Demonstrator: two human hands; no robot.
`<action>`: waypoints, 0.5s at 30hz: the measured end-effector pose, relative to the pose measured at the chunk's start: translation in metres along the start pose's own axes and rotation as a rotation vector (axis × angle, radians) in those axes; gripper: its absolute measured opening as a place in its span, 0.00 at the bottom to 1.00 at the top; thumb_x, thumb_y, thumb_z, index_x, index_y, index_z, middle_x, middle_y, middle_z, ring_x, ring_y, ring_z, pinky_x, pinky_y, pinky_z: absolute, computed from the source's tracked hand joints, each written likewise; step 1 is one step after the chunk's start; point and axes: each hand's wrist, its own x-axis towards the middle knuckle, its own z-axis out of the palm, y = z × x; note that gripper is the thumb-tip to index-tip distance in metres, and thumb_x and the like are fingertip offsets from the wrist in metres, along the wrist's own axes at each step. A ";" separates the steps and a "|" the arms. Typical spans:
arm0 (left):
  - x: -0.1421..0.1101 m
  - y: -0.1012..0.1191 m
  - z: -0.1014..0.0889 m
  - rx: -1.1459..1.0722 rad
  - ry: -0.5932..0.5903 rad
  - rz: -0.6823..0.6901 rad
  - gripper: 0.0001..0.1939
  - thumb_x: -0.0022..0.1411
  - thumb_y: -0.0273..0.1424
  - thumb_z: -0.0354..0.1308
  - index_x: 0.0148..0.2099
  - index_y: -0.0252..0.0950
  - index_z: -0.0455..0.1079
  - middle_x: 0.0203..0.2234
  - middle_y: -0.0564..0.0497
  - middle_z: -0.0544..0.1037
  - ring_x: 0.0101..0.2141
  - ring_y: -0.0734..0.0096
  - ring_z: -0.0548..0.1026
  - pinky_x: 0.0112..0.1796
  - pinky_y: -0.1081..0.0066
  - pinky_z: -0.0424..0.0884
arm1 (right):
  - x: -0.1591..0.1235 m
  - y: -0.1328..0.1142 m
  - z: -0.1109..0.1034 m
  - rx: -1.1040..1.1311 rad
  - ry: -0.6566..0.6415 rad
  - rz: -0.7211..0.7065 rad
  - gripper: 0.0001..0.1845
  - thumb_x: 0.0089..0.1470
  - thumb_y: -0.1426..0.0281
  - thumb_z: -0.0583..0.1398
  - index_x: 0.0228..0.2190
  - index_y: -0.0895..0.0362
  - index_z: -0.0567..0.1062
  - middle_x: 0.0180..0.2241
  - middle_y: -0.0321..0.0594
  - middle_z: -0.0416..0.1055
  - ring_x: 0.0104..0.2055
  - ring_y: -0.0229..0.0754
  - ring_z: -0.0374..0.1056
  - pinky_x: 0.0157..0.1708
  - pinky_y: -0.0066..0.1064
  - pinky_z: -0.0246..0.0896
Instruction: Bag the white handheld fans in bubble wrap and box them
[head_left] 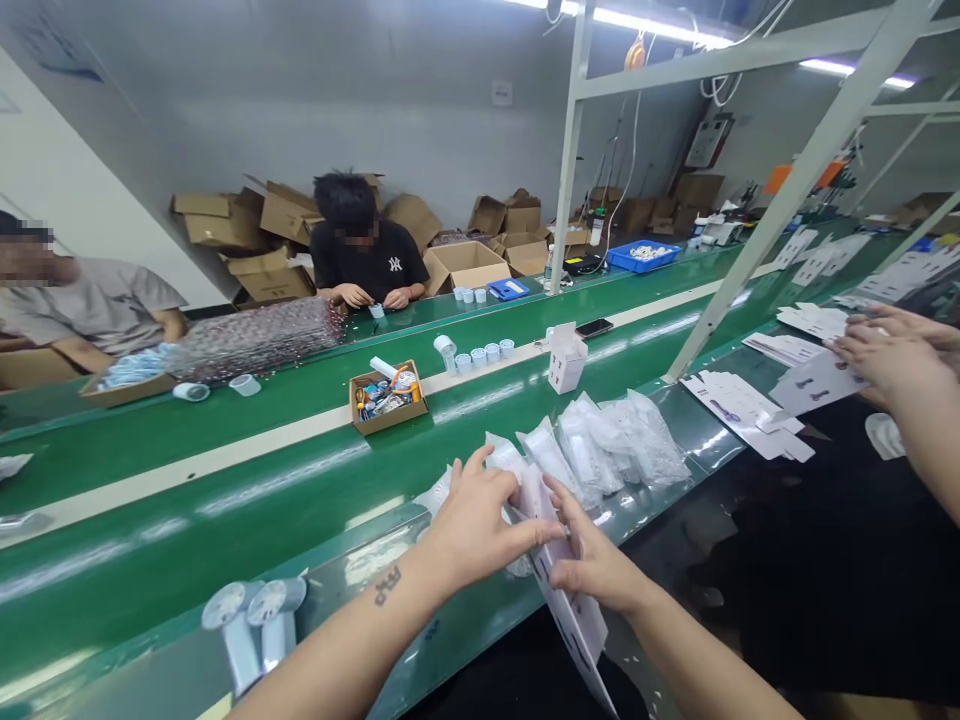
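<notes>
My left hand (487, 515) and my right hand (592, 555) both grip a white printed carton (574, 615), folded flat and held on edge at the front of the bench. The left thumb presses across its upper part while the right fingers close on its other side. Just behind the carton lies a row of clear bubble-wrap bags (600, 445) with white items inside. Left of my forearm, two pale blue handheld devices (259, 620) with round heads lie side by side on the bench.
On the green conveyor (285, 480) stand a small parts box (386, 400), several white cups (484, 355) and an upright white carton (566, 357). A co-worker's hands (892, 350) rest over flat cartons (750, 410) at right. A metal post (780, 200) rises from the bench. Two people sit opposite.
</notes>
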 end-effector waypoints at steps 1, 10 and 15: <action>0.000 0.001 0.005 -0.024 -0.014 -0.044 0.17 0.52 0.47 0.61 0.28 0.38 0.68 0.34 0.46 0.77 0.60 0.40 0.56 0.57 0.43 0.53 | 0.001 0.006 0.000 0.022 0.014 0.019 0.64 0.37 0.47 0.69 0.66 0.50 0.41 0.65 0.52 0.46 0.67 0.56 0.44 0.63 0.51 0.40; 0.014 0.001 -0.001 -0.871 -0.234 0.064 0.19 0.47 0.43 0.65 0.24 0.36 0.61 0.30 0.49 0.76 0.36 0.61 0.75 0.43 0.58 0.70 | 0.003 -0.029 -0.039 -0.187 0.081 -0.052 0.47 0.52 0.40 0.52 0.65 0.48 0.48 0.67 0.45 0.44 0.68 0.56 0.39 0.65 0.54 0.35; 0.033 0.018 -0.010 -0.575 -0.223 0.191 0.14 0.55 0.45 0.61 0.31 0.38 0.70 0.38 0.47 0.77 0.58 0.55 0.61 0.58 0.56 0.56 | -0.024 -0.077 -0.050 -0.538 0.204 -0.037 0.72 0.30 0.53 0.73 0.66 0.49 0.37 0.68 0.47 0.38 0.69 0.65 0.29 0.64 0.59 0.29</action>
